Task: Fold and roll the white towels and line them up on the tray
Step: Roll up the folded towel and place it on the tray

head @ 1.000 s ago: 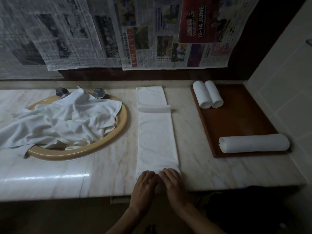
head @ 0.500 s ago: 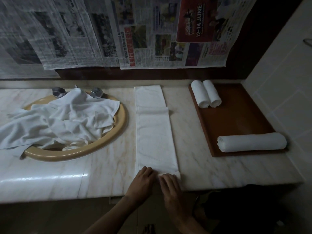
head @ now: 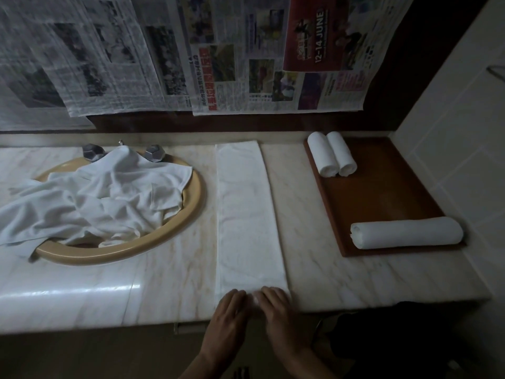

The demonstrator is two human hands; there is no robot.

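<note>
Both our hands, left point(head: 228, 310) and right point(head: 276, 307), press flat together on the long terry towel's point(head: 247, 214) near end, left of the wooden tray point(head: 382, 192).

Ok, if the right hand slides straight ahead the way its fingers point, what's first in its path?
Only the flat folded towel under the right hand; beyond its far end, likely the back wall.

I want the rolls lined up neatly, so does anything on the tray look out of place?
Yes. On the tray, the large rolled towel lies crosswise at the near edge, while the two small rolls sit side by side at the far corner, pointing the other way. They do not form one line.
</note>
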